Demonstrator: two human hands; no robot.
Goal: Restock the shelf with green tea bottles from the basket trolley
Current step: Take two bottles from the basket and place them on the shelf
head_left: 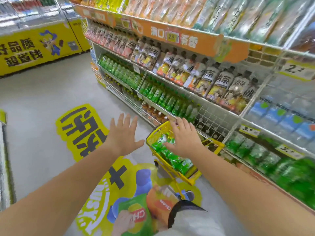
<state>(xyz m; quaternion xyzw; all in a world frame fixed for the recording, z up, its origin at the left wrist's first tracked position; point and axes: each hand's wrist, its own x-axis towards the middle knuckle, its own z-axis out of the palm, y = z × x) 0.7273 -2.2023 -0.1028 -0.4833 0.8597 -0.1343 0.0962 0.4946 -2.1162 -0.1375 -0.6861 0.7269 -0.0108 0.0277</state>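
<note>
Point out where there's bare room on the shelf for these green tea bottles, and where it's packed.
Bare stretch: the wire-backed gap between the last green bottles of the row and the white upright. Leftward that row is packed tight, as is the tea row above. The floor left of the yellow basket is bare too.

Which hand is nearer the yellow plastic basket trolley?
Right. The right hand hovers over the yellow plastic basket trolley; the left hand is spread above the floor, left of it.

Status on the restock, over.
Left hand and right hand open, empty. Green tea bottles lie in yellow basket trolley, below right hand. Nothing blocks them.
</note>
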